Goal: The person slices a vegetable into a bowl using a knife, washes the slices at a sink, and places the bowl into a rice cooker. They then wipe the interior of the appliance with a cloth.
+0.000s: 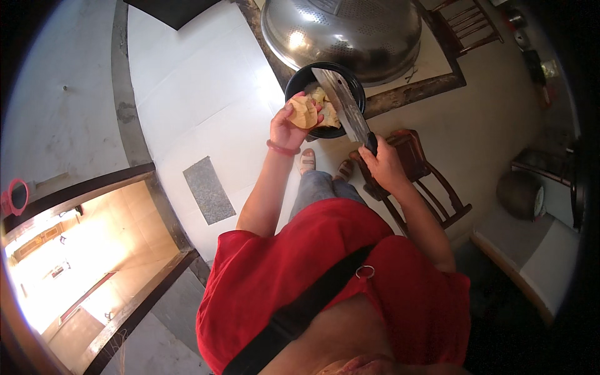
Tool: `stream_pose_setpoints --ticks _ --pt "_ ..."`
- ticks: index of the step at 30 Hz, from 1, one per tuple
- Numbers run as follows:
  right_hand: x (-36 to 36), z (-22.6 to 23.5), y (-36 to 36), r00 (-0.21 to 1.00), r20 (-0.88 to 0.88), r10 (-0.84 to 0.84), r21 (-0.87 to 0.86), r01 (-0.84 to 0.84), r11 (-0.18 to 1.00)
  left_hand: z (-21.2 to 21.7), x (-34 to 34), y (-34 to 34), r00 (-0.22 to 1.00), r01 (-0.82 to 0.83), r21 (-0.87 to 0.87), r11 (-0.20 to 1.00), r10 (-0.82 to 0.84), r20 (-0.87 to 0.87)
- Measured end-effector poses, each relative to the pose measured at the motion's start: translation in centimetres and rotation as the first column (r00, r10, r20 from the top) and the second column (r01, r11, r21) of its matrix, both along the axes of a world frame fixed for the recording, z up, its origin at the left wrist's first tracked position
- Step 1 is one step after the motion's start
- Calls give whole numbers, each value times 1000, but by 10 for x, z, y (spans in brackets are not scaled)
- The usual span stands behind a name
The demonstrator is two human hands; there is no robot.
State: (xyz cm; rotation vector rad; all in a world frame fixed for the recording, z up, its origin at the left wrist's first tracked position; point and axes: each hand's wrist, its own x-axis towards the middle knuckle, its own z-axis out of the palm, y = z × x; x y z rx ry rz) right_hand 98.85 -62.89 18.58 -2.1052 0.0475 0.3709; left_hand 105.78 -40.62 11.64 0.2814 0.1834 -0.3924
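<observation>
My left hand (284, 132), with a red bangle at the wrist, is closed round a flat-faced, tan-yellow piece of food (304, 112) whose exact kind I cannot make out. My right hand (384, 165) grips the black handle of a cleaver (342, 103). Its broad blade points up and left, over a dark round basin (292, 86), and appears apart from the held piece. Inside the basin lie pale yellow chunks of food (329, 117), partly hidden by the blade and my left fingers.
Beyond the basin, a large perforated metal dome (350, 37) covers much of a wood-edged table (415, 94). A wooden chair (412, 153) stands close by my right forearm, another (469, 28) at the far right. A dark rounded pot (519, 195) is at the right; a bright doorway (94, 256) opens at left.
</observation>
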Motion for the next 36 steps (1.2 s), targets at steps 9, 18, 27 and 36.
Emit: stream_pose_setpoints --ticks 9,18,27,36 --pt "-21 -10 20 961 209 180 -269 -121 956 8 -7 -11 987 -113 339 934 67 144" --pt "-18 -13 38 953 201 225 -414 -125 901 10 -8 -26 944 -283 594 753 328 34" --pt "-6 -14 7 995 102 -10 -254 36 967 -2 7 10 996 34 147 989 -21 -89" --pt "-13 16 13 983 127 130 -10 -129 992 1 8 7 958 160 206 965 -202 203"
